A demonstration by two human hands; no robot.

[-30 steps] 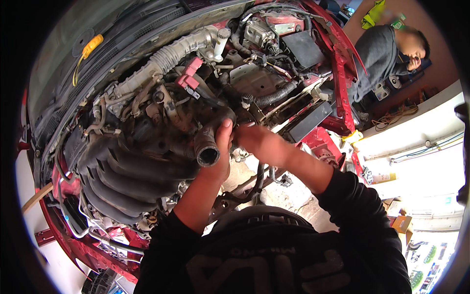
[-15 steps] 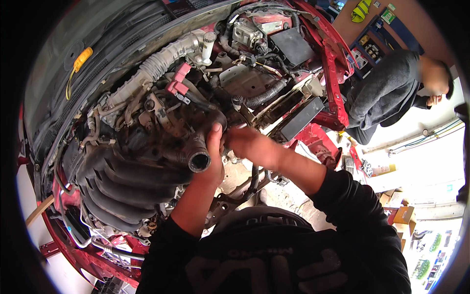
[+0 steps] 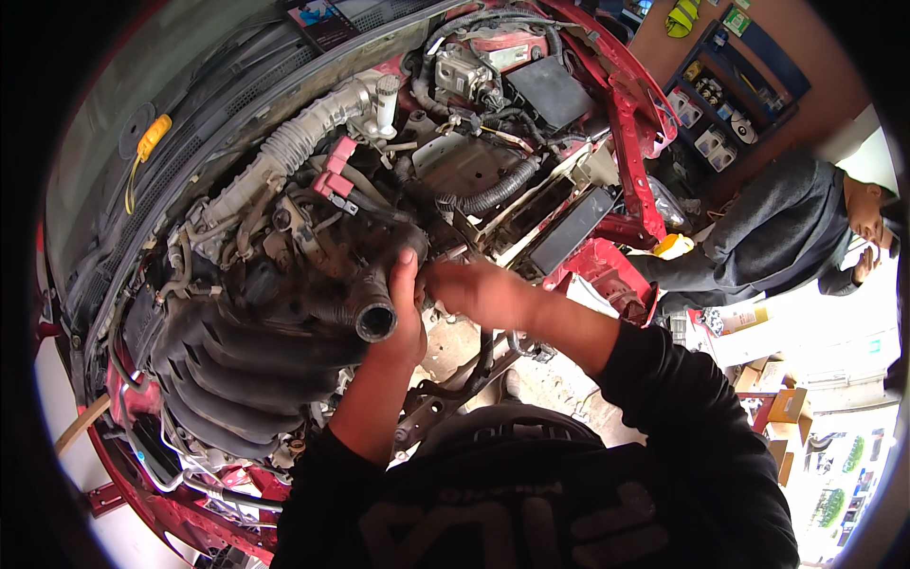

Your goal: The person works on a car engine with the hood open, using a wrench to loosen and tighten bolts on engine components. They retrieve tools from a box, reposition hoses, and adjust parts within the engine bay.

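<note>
My left hand (image 3: 406, 308) grips a dark rubber hose (image 3: 375, 290) with a bend and an open round end facing me, its thumb along the hose's side. My right hand (image 3: 472, 290), smeared by motion, is closed just right of the hose, near its bend; what its fingers hold is hidden. Both hands are over an engine bay, beside a ribbed black manifold cover (image 3: 237, 375). Above them lie a pink-red connector block (image 3: 336, 171) and a pale corrugated intake tube (image 3: 294, 137).
A co-worker (image 3: 768, 223) in dark grey bends at the right. Beyond are wall shelves (image 3: 720, 90) with containers and cardboard boxes (image 3: 787, 422). A black box lid (image 3: 550, 93), a red car body panel (image 3: 637, 152) and a yellow-handled tool (image 3: 152, 137) by the windscreen surround the bay.
My hands and the hose sit slightly lower and further left in view, as does the engine bay. The co-worker has moved downward and rightward in the picture, uncovering the wall shelves.
</note>
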